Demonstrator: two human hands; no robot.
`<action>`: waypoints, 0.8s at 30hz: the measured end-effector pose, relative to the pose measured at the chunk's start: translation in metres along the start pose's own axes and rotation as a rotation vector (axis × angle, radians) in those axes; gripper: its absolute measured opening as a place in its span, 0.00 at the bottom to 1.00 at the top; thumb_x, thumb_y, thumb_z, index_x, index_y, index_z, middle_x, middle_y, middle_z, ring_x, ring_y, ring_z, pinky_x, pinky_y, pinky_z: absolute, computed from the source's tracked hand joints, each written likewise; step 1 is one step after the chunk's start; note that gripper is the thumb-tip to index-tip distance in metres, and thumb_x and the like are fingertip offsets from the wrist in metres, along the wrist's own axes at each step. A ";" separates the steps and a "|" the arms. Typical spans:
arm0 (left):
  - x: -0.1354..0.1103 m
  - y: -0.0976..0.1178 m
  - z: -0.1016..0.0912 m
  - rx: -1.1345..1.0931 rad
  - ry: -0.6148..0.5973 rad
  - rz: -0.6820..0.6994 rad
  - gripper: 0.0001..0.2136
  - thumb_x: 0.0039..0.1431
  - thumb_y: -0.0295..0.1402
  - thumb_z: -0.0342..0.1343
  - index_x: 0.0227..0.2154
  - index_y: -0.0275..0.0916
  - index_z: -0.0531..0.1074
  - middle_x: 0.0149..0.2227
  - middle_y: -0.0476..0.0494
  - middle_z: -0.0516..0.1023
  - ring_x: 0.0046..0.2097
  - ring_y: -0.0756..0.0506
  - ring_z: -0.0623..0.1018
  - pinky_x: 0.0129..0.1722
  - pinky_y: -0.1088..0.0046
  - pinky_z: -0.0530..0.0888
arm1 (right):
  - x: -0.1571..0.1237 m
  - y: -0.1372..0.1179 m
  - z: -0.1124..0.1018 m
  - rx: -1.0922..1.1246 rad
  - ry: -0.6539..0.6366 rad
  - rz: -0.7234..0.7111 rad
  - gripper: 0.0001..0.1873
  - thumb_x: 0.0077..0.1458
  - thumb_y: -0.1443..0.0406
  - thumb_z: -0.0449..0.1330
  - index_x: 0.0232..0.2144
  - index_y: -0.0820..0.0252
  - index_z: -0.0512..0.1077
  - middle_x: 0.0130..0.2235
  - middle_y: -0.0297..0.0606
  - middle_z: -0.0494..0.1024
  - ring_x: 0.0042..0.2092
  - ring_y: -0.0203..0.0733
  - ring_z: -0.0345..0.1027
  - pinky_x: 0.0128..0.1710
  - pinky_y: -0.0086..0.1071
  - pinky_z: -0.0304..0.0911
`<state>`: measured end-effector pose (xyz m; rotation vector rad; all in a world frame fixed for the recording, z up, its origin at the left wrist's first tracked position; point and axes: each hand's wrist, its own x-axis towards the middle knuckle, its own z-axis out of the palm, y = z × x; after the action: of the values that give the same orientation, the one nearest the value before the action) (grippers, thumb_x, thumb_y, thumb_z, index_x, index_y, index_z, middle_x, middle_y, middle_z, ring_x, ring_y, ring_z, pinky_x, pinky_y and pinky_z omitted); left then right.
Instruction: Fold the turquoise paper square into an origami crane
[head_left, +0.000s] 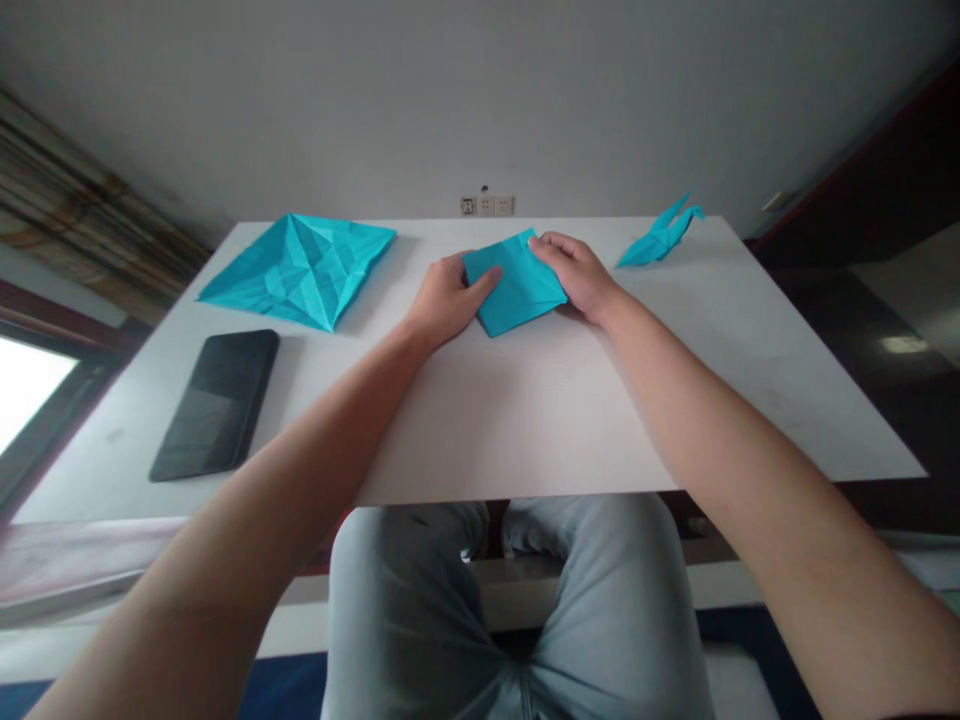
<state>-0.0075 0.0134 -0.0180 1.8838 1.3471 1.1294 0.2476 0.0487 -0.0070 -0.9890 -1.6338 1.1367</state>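
Observation:
Between my two hands is a folded square of blue origami paper (519,285), held tilted just above the table. My left hand (452,295) grips its left side, the thumb lying across the top face and the fingers hidden behind. On the opposite side my right hand (574,270) pinches the upper right corner, thumb on top; its other fingers are under the paper. A creased, unfolded blue sheet (300,268) lies to the left. To the right stands a finished blue paper crane (661,238) with its neck pointing right.
The white table (517,430) reaches back to a grey wall. A black smartphone (217,400) lies at the left, near my left forearm. Wall sockets (487,205) show behind the far edge. A curtain (82,200) hangs at the left, and my knees are under the front edge.

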 end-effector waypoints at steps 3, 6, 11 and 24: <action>-0.001 0.004 -0.003 0.035 -0.015 0.000 0.18 0.80 0.54 0.65 0.38 0.47 0.79 0.40 0.40 0.87 0.45 0.34 0.86 0.57 0.52 0.87 | 0.001 0.001 -0.001 0.005 0.002 -0.009 0.43 0.67 0.22 0.75 0.34 0.47 0.66 0.35 0.33 0.68 0.43 0.47 0.70 0.44 0.40 0.74; -0.002 0.007 -0.005 0.032 -0.018 -0.004 0.18 0.80 0.53 0.65 0.38 0.47 0.78 0.40 0.40 0.88 0.45 0.35 0.86 0.56 0.52 0.87 | 0.001 0.003 -0.002 -0.005 -0.013 -0.012 0.42 0.68 0.25 0.76 0.32 0.47 0.66 0.34 0.33 0.68 0.41 0.47 0.68 0.43 0.40 0.72; -0.003 0.011 -0.005 0.027 -0.015 -0.018 0.17 0.80 0.51 0.66 0.37 0.47 0.77 0.42 0.39 0.90 0.47 0.34 0.88 0.58 0.52 0.89 | 0.001 0.005 0.001 -0.005 -0.071 -0.024 0.45 0.56 0.23 0.82 0.30 0.47 0.66 0.32 0.32 0.70 0.40 0.45 0.66 0.41 0.40 0.68; -0.004 0.013 -0.005 0.069 -0.021 -0.017 0.19 0.83 0.48 0.68 0.34 0.47 0.74 0.38 0.43 0.86 0.45 0.36 0.87 0.53 0.56 0.84 | 0.002 0.011 0.003 0.028 -0.097 -0.038 0.45 0.55 0.18 0.80 0.33 0.50 0.80 0.36 0.35 0.84 0.41 0.46 0.73 0.42 0.40 0.73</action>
<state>-0.0063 0.0051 -0.0057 1.9238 1.4039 1.0654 0.2457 0.0529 -0.0174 -0.8933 -1.7016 1.1951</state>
